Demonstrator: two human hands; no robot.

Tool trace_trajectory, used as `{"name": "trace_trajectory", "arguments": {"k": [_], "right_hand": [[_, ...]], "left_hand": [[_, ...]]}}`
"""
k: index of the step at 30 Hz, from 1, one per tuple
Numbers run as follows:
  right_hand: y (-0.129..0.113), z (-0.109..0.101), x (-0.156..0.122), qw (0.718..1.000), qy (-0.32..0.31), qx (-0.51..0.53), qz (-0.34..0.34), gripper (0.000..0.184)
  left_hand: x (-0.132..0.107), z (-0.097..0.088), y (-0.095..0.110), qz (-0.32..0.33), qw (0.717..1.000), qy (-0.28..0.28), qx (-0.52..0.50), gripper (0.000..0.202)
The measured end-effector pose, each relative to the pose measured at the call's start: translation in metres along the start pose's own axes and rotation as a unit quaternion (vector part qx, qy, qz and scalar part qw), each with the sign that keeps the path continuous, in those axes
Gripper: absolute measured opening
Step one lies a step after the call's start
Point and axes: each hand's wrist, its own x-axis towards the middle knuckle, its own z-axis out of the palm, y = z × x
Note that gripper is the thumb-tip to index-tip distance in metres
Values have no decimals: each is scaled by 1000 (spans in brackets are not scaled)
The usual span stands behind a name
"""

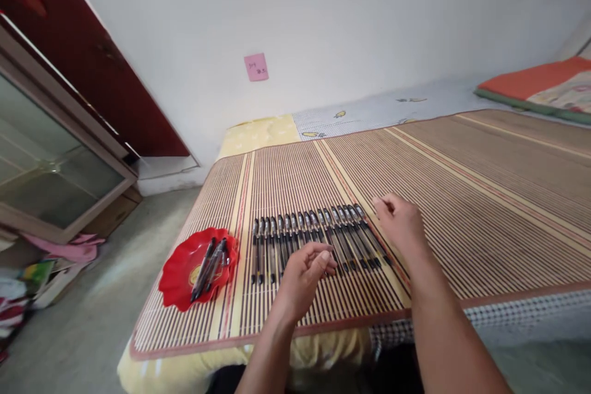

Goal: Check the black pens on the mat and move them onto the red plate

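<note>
Several clear-barrelled pens with black caps (279, 234) lie side by side in a row on a striped bamboo mat (295, 178), their clip ends pointing away from me. Over the lower part of the row is my left hand (305, 274), its fingers loosely bent and apart, with no pen visible in it. It hides the lower ends of some pens. My right hand (401, 221) hovers just right of the row's end, fingers curled in and nothing visible in them. To the left, a red scalloped plate (173, 274) holds several more pens (210, 268).
The mat covers a bed with yellow and checked bedding (258, 132) against a white wall. A pink note (256, 67) is stuck there. Folded orange and green bedding (530, 83) lies at far right. A glass-fronted cabinet (50, 160) and a dark red door (92, 55) stand left.
</note>
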Motion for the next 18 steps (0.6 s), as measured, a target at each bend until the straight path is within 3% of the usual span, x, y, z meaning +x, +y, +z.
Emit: {"name": "trace_trajectory", "arguments": {"k": [3, 6, 9, 11, 12, 14, 18], "right_hand": [[1, 4, 0, 999, 8, 40, -20, 33], [1, 3, 0, 999, 5, 49, -8, 33], [0, -1, 0, 998, -4, 62, 15, 32], [-1, -3, 1, 997, -3, 73, 18, 32], [-2, -3, 1, 997, 0, 79, 17, 31], [-2, -2, 1, 996, 6, 87, 16, 31], [-1, 1, 1, 994, 18, 103, 15, 32]], "left_hand": [[-6, -28, 12, 10, 998, 24, 58, 31], [-16, -87, 25, 24, 975, 139, 170, 30], [-31, -161, 33, -3, 895, 318, 314, 34], [-40, -200, 33, -68, 800, 373, 464, 32], [-43, -213, 33, -90, 778, 383, 490, 30], [-44, -230, 30, -122, 749, 380, 529, 24], [-36, -234, 18, -155, 737, 336, 566, 11]]}}
